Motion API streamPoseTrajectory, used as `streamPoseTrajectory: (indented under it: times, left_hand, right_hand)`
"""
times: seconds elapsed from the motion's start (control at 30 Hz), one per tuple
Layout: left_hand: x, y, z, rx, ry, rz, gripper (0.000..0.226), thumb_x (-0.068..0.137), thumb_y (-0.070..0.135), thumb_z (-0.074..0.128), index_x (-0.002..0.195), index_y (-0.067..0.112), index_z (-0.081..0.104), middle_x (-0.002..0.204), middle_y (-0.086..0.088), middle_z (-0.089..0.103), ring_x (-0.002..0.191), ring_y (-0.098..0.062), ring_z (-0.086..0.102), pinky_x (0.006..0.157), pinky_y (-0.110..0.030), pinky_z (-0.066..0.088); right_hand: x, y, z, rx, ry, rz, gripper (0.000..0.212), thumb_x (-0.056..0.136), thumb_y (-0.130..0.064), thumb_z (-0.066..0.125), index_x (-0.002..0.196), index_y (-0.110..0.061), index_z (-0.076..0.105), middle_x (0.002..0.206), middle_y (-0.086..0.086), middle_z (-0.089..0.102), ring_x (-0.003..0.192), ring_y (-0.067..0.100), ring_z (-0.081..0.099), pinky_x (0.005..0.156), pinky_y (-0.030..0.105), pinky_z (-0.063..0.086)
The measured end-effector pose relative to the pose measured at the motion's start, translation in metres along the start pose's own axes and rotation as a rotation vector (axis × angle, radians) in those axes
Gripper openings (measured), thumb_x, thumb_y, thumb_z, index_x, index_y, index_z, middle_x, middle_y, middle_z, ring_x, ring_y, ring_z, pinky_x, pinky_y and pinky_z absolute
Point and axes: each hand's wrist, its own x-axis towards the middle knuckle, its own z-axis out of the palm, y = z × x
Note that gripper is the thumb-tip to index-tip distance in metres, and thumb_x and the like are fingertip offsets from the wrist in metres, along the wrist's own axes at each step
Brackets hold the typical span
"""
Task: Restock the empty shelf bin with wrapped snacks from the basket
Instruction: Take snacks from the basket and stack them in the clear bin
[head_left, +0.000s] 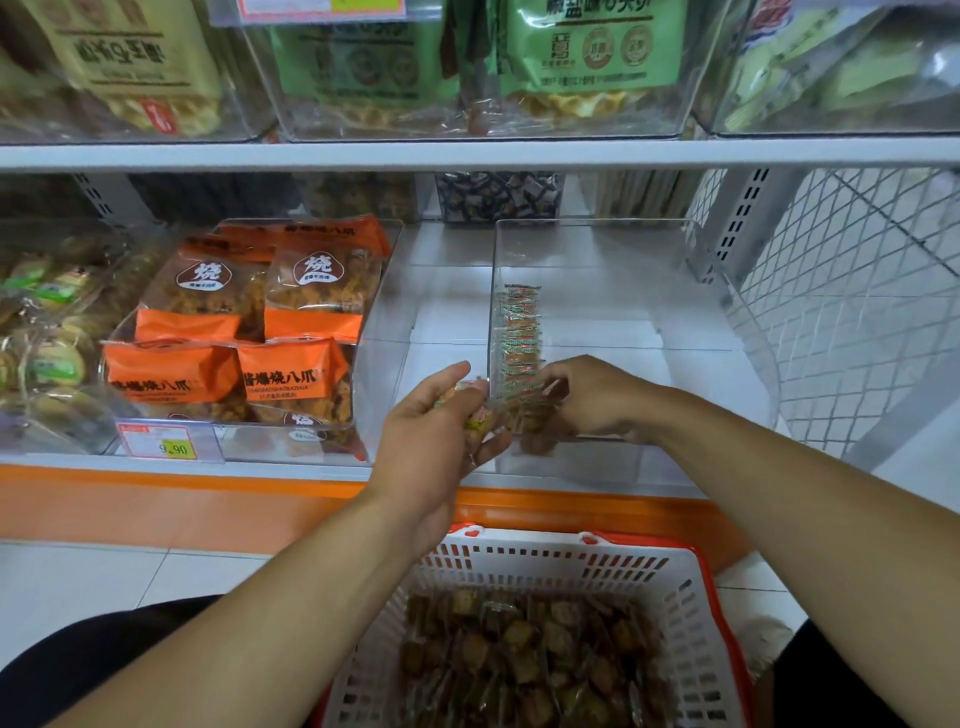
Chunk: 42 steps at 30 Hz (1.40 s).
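The right hand reaches over the front wall into the clear bin, its grip closed on a few wrapped snacks that it sets down at the near end of a row standing on edge along the bin's left wall. The left hand waits just outside that wall, fingers curled round a small bundle of the same snacks, ready to pass them across. The row of snacks runs from the hands back towards the middle of the bin; the rest of the bin floor is bare, so by my judgement the restock is only begun. Below the forearms sits the white and red basket, with a good heap of wrapped snacks in it.

To the left stands a bin of orange packets with a price tag on its front.

What could go wrong: the row leans on nothing but the wall, so a nudge from the right knuckles as the grip lets go could topple it like dominoes. The left hand's bundle looks loosely held, and a packet could slip out and drop between shelf and basket. The bin is light plastic, and pressing on its front wall may push it back
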Motion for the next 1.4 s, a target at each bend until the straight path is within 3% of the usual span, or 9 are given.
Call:
streamPoseTrajectory:
  times: [0.17,0.4,0.53,0.67,0.8,0.9,1.07,1.23,1.4]
  left_hand:
    - [0.004,-0.001,-0.003,-0.017,-0.002,-0.050,0.026,0.097,0.008,0.064,0.121,0.017,0.065,0.076,-0.003,0.076,0.071,-0.018,0.075,0.060,-0.026,0.059]
    - [0.004,-0.001,-0.005,-0.045,0.014,-0.079,0.028,0.097,0.008,0.064,0.124,0.016,0.065,0.081,-0.004,0.079,0.074,-0.021,0.076,0.061,-0.026,0.060]
    - [0.000,0.001,-0.005,-0.036,0.016,-0.041,0.030,0.096,0.013,0.068,0.125,0.017,0.065,0.079,-0.003,0.078,0.075,-0.020,0.076,0.064,-0.026,0.060]
    - [-0.007,0.003,-0.004,0.038,-0.014,0.077,0.059,0.090,0.017,0.075,0.142,0.030,0.050,0.086,-0.012,0.072,0.080,-0.024,0.072,0.066,-0.025,0.059]
    - [-0.013,0.007,-0.001,0.077,-0.061,0.098,0.098,0.071,0.028,0.084,0.153,0.037,0.031,0.106,-0.016,0.072,0.077,-0.021,0.076,0.066,-0.027,0.060]
    - [-0.017,0.007,0.004,0.099,-0.129,0.068,0.084,0.072,0.032,0.081,0.146,0.030,0.041,0.105,-0.013,0.078,0.088,-0.026,0.077,0.068,-0.030,0.061]
    - [-0.010,0.007,0.006,-0.011,-0.096,0.052,0.030,0.103,0.017,0.055,0.133,0.018,0.053,0.083,-0.006,0.077,0.078,-0.027,0.075,0.072,-0.041,0.063]
    - [-0.004,0.006,0.000,0.013,0.040,0.086,0.035,0.103,0.001,0.043,0.128,0.023,0.054,0.078,-0.001,0.079,0.084,-0.033,0.077,0.065,-0.035,0.063]
    - [-0.002,0.003,0.000,0.013,0.074,0.048,0.034,0.104,0.001,0.044,0.129,0.023,0.054,0.079,-0.003,0.079,0.079,-0.028,0.078,0.057,-0.029,0.060]
  right_hand:
    - [0.006,0.000,0.003,0.012,-0.020,0.061,0.058,0.077,0.000,0.080,0.121,-0.024,0.052,0.115,0.006,0.061,0.104,0.025,0.061,0.091,0.046,0.058]
    - [0.000,-0.002,0.000,0.048,-0.090,0.143,0.032,0.093,-0.002,0.065,0.091,-0.031,0.051,0.094,0.011,0.071,0.071,0.016,0.068,0.059,0.027,0.060]
    - [-0.008,-0.006,-0.004,0.041,-0.122,0.159,0.037,0.096,-0.015,0.065,0.129,-0.020,0.049,0.104,0.007,0.071,0.088,0.019,0.071,0.071,0.032,0.061]
    - [-0.028,-0.020,-0.021,0.101,0.154,-0.113,0.037,0.090,-0.038,0.072,0.125,-0.030,0.059,0.118,-0.001,0.070,0.095,0.015,0.069,0.073,0.030,0.052]
    - [-0.068,-0.032,-0.010,0.241,0.013,-0.377,0.066,0.059,-0.062,0.086,0.118,-0.046,0.061,0.108,-0.012,0.069,0.083,0.004,0.071,0.068,0.020,0.054]
    - [-0.077,-0.029,0.006,0.164,0.110,-0.442,0.055,0.066,-0.047,0.088,0.115,-0.043,0.063,0.102,-0.014,0.069,0.082,0.006,0.071,0.067,0.017,0.054]
    - [-0.063,-0.016,-0.003,0.480,0.133,-0.299,0.035,0.079,-0.010,0.083,0.108,-0.024,0.069,0.096,0.004,0.076,0.089,0.023,0.075,0.081,0.041,0.062]
    - [-0.038,-0.002,-0.019,0.434,0.418,-0.220,0.032,0.072,-0.007,0.087,0.094,-0.023,0.071,0.092,0.002,0.076,0.087,0.024,0.073,0.078,0.036,0.059]
    - [-0.013,0.002,-0.013,0.654,0.259,-0.080,0.029,0.081,0.004,0.072,0.103,-0.016,0.073,0.102,0.004,0.077,0.097,0.023,0.074,0.081,0.034,0.060]
